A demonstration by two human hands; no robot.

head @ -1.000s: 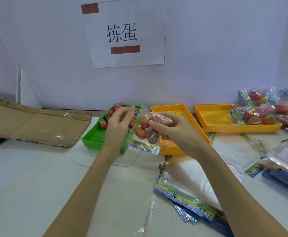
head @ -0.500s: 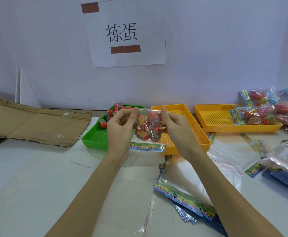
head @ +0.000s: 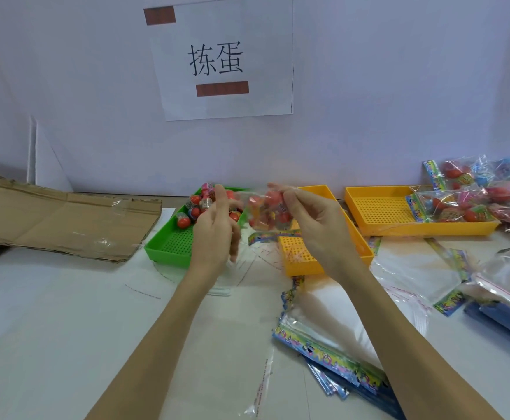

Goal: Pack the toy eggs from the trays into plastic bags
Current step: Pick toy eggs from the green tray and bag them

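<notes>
Releasing: left hand (head: 214, 228) has left filled bag (head: 267, 213).

Three trays (head: 168, 253) (head: 296, 262) (head: 378, 225) line the table's (head: 50, 313) far edge; flattened cardboard (head: 59, 219) lies left, filled bags (head: 490, 195) far right, empty bags (head: 323, 347) near the right edge.

The left hand (head: 214, 228) hid part of the green tray (head: 168, 247) and its eggs. The held bag (head: 267, 212) beside that tray was motion-blurred, its egg count unreadable.
</notes>
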